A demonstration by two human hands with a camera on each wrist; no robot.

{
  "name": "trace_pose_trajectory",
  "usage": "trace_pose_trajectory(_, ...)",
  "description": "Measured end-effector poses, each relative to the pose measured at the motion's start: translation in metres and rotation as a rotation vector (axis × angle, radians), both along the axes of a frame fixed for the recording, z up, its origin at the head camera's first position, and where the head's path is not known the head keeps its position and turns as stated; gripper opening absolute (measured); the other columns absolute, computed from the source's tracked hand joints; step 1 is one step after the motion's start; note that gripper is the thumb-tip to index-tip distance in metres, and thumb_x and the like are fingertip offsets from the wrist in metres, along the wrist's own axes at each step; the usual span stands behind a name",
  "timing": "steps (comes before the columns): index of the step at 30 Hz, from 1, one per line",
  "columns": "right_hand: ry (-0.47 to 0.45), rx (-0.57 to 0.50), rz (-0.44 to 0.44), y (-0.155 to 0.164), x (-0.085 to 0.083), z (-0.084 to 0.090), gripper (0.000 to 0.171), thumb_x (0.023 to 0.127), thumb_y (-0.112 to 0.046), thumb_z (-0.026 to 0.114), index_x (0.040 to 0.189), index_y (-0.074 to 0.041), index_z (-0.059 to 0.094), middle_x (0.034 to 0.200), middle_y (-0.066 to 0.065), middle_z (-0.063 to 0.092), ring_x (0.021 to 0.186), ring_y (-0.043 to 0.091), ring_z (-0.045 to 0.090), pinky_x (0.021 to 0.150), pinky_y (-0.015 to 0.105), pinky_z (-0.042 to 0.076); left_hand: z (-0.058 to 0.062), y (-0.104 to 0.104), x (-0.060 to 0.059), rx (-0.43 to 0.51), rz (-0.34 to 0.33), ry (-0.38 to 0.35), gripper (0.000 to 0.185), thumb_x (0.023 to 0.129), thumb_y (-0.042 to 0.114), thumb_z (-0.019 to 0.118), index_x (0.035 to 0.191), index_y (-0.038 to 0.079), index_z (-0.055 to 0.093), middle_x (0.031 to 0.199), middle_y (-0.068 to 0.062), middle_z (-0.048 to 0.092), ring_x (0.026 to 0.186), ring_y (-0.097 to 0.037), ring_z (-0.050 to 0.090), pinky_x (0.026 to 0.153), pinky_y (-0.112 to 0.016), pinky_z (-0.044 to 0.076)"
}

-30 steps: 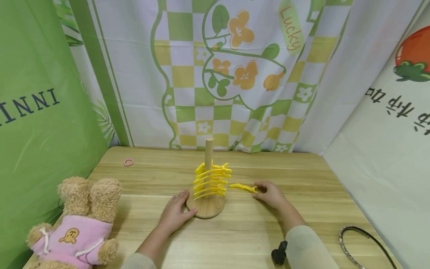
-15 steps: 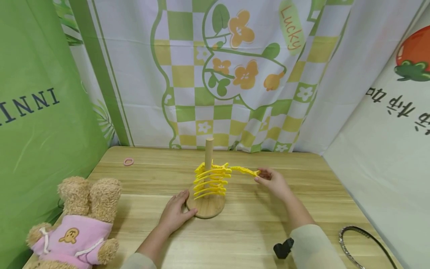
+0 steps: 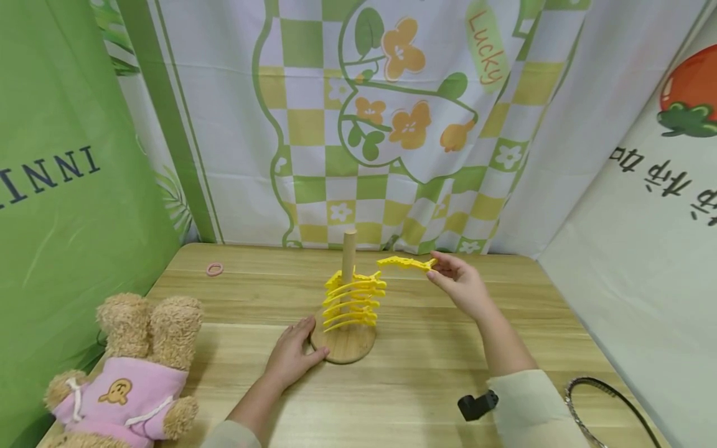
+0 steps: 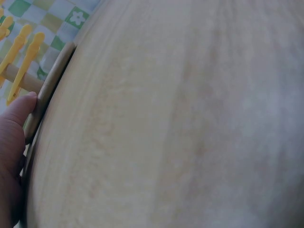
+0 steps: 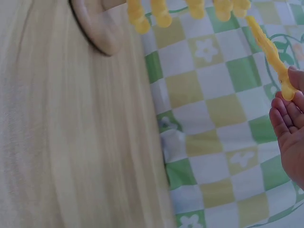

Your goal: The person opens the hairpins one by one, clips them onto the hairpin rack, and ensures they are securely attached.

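A wooden stand [image 3: 343, 348] has a round base and an upright dowel. Several yellow alligator hair clips [image 3: 368, 284] are stacked along the dowel, sticking out sideways. My left hand [image 3: 291, 351] holds the left edge of the base between thumb and fingers; in the left wrist view the thumb [image 4: 23, 108] lies at the rim. To the right of the dowel, my right hand [image 3: 463, 287] pinches another yellow hair clip [image 3: 406, 263] by one end. That clip is raised above the stack, its free tip pointing toward the dowel. In the right wrist view the held clip [image 5: 271, 53] slants near the stacked ones.
A plush bear [image 3: 126, 379] in a pink top lies at the left of the table [image 3: 414, 398]. A pink hair tie [image 3: 214, 269] is at the back left. A dark headband [image 3: 610, 398] lies at the right edge. A patterned curtain [image 3: 313, 149] hangs behind.
My right hand has lifted the hair clip from low beside the base to above the stack's height. My left hand and the stand have stayed in place.
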State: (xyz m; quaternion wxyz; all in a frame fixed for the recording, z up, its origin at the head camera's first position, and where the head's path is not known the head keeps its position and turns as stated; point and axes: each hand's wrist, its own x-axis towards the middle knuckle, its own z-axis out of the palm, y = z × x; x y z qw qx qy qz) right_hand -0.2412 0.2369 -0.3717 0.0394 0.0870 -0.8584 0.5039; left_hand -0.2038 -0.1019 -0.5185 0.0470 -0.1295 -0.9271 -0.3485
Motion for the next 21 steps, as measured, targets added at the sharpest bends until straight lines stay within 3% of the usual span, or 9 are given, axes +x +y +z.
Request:
trace_pose_trajectory(5,0.015,0.017,0.036,-0.008,0.005,0.014,0.057,0.079,-0.044,0.056,0.128,-0.018,0.042,0.113,0.004,0.053,0.100,0.012,0.050,0.079,0.020,0.050,0.001,0.000,0.001,0.001,-0.003,-0.005,0.075,0.074,0.052,0.058,0.131,0.010,0.037,0.137,-0.007,0.037,0.128,-0.023,0.031,0.110,-0.041,0.017)
trace_pose_trajectory(9,0.013,0.071,0.052,-0.017,0.008,0.022,0.054,0.078,-0.047,0.054,0.125,-0.021,0.045,0.115,0.001,0.053,0.103,0.015,0.050,0.082,0.027,0.050,0.003,0.000,0.001,0.001,-0.008,-0.012,0.075,0.074,0.053,0.058,0.132,0.009,0.036,0.137,-0.007,0.036,0.128,-0.023,0.031,0.110,-0.042,0.017)
trace_pose_trajectory(21,0.024,0.147,0.038,-0.042,-0.001,0.025,0.040,0.079,-0.050,0.051,0.111,-0.026,0.057,0.109,-0.005,0.061,0.099,0.014,0.057,0.082,0.033,0.050,0.004,0.000,0.002,0.012,-0.010,-0.021,0.075,0.074,0.052,0.058,0.131,0.009,0.036,0.138,-0.006,0.036,0.129,-0.024,0.030,0.110,-0.043,0.017)
